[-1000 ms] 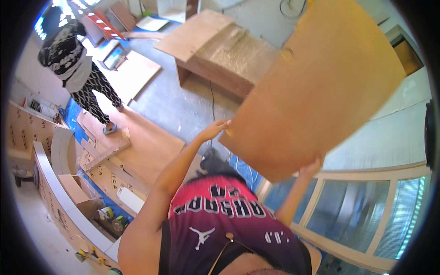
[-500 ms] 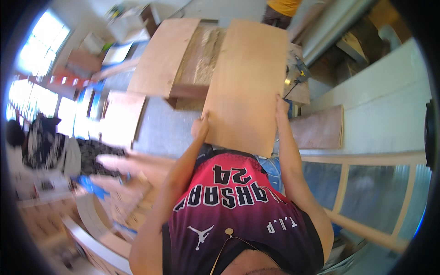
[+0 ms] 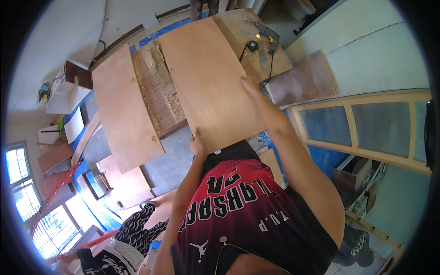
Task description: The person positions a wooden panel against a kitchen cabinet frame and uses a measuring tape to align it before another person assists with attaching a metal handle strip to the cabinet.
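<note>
— Plywood: in the head view, a pale brown panel [image 3: 211, 78] is held flat out in front of the person, above the far end of a workbench [image 3: 160, 91] strewn with sawdust.

— And the hands?

— The left hand [image 3: 198, 145] pinches the near edge, fingers curled under. The right hand [image 3: 251, 87] lies stretched along the right edge, fingers straight. The panel looks carried rather than set down.

— What would lowering it call for?

— Probably keeping it level and clear of the second panel [image 3: 123, 110] lying beside it, and of the tape measure [image 3: 251, 46] and cord behind.

— Any packages or signs?

— None to be seen. Only white lettering across the person's red-and-black shirt [image 3: 247, 215]. Another person in patterned trousers [image 3: 137, 224] is at the lower left.
</note>
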{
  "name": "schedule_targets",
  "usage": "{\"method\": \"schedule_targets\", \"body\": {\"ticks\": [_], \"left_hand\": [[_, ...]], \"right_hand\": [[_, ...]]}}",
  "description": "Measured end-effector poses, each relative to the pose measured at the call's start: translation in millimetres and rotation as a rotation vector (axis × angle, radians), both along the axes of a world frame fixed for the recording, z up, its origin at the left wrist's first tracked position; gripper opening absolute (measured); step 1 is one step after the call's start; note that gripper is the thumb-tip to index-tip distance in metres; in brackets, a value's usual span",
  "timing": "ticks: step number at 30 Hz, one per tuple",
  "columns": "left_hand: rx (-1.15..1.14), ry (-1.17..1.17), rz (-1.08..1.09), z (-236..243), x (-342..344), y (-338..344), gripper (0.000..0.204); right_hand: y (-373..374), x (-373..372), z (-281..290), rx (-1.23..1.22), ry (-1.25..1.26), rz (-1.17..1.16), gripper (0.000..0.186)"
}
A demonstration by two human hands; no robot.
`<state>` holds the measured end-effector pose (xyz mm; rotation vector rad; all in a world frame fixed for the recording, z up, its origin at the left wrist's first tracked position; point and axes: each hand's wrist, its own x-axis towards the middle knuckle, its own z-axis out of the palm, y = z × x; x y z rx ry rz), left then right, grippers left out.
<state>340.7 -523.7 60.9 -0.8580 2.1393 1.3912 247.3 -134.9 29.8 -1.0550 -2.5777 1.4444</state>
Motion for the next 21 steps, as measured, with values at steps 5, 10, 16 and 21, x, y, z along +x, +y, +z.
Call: {"method": "schedule_targets", "body": {"ticks": [5,10,16,21], "left_hand": [[0.114,0.059,0.073,-35,-33,7,0.074],[0.166,0.056,-0.026,-71,-82,24,0.067],[-0.071,0.091,-0.169,-94,-109,47,0.074],[-0.166,-0.061,-0.602,-14,-120,43,0.072]], "right_hand": [[-22,-19,14,0.130,0.035,-0.027,0.056],[-10,-8,5,0.223,0.128,0.089,0.072],[5,60,-2,0.366,-0.094,0.173,0.084],[28,97,-46,0.437,0.102,0.292,0.080]]}}
